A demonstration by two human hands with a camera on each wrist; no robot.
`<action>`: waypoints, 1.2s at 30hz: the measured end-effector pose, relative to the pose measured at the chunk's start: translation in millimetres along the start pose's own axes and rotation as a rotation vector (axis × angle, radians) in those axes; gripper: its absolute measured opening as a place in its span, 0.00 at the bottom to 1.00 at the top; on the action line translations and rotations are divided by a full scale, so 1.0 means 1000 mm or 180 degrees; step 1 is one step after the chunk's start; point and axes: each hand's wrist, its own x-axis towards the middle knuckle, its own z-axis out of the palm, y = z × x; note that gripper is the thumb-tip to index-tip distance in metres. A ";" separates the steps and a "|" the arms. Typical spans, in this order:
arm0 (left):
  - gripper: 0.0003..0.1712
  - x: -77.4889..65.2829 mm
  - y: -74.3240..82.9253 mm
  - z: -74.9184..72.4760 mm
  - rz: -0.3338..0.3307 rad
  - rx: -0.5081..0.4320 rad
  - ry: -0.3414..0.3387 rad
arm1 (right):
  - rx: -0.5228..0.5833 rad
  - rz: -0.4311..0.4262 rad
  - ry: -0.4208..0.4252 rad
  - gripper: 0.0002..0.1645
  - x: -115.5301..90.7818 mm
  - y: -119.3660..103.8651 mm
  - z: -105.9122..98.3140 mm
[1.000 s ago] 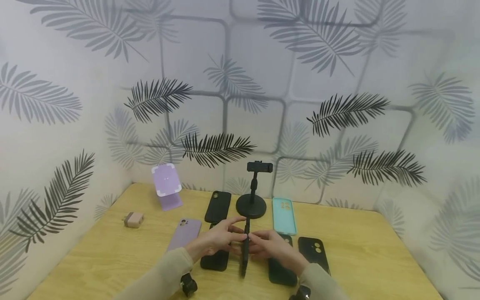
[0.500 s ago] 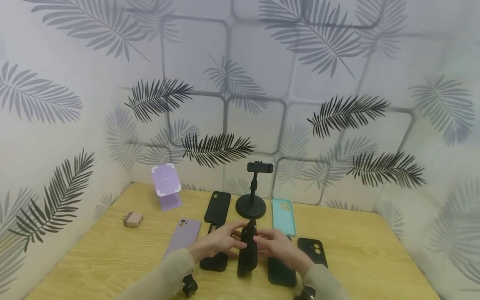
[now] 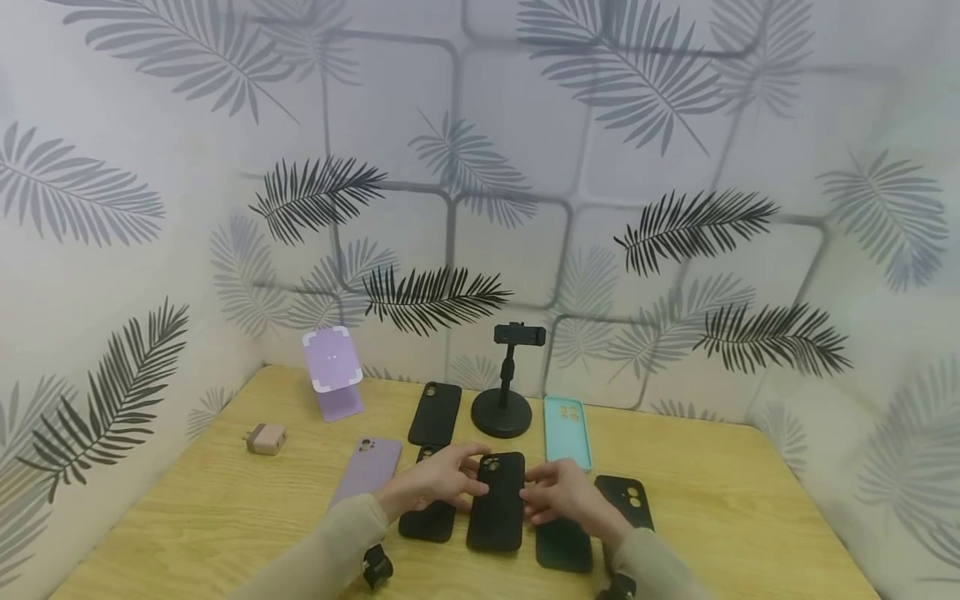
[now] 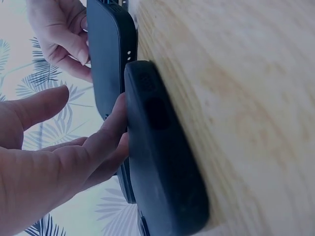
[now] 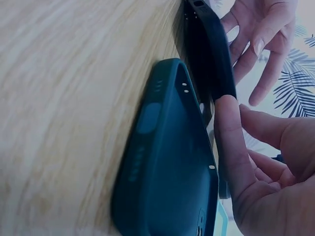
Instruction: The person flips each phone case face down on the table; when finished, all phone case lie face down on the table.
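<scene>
A black phone case [image 3: 497, 508] is at the front middle, its outer back facing up and camera cutouts at its top left. My right hand [image 3: 561, 493] pinches its right edge between thumb and index finger. That edge is raised, and the hollow inside shows in the right wrist view. My left hand [image 3: 444, 477] is at the left side, fingers extended and thumb apart from the case. Under the left fingers lies another black phone case [image 4: 160, 157]. A dark green phone case [image 5: 165, 162] lies hollow side up beneath my right hand.
Behind stand a black phone stand [image 3: 504, 412] and a lilac stand [image 3: 333, 367]. A turquoise case [image 3: 567, 437], a lilac case [image 3: 367, 471] and two black cases, one at the back [image 3: 435, 414], lie around. A plug adapter [image 3: 267, 439] sits left.
The black phone case has turned from edge-on to back side up and lowered between the hands. My right hand has shifted slightly right with its edge; the left hand has barely moved.
</scene>
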 end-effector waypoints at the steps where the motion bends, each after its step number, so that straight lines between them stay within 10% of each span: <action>1: 0.39 0.000 0.001 0.000 0.0001 0.0016 0.0003 | -0.0015 -0.0001 -0.0007 0.27 0.000 0.000 0.000; 12: 0.38 -0.004 -0.003 0.001 -0.0052 0.0102 0.0030 | -0.0252 0.0098 -0.0168 0.21 -0.002 0.004 0.001; 24: 0.28 0.002 0.010 0.007 0.0320 0.0397 0.0370 | -0.0055 -0.0094 0.0334 0.22 -0.013 0.006 -0.032; 36: 0.29 0.016 0.014 0.040 0.0322 0.0076 0.0011 | -0.0299 -0.0181 0.0155 0.22 -0.041 0.021 -0.069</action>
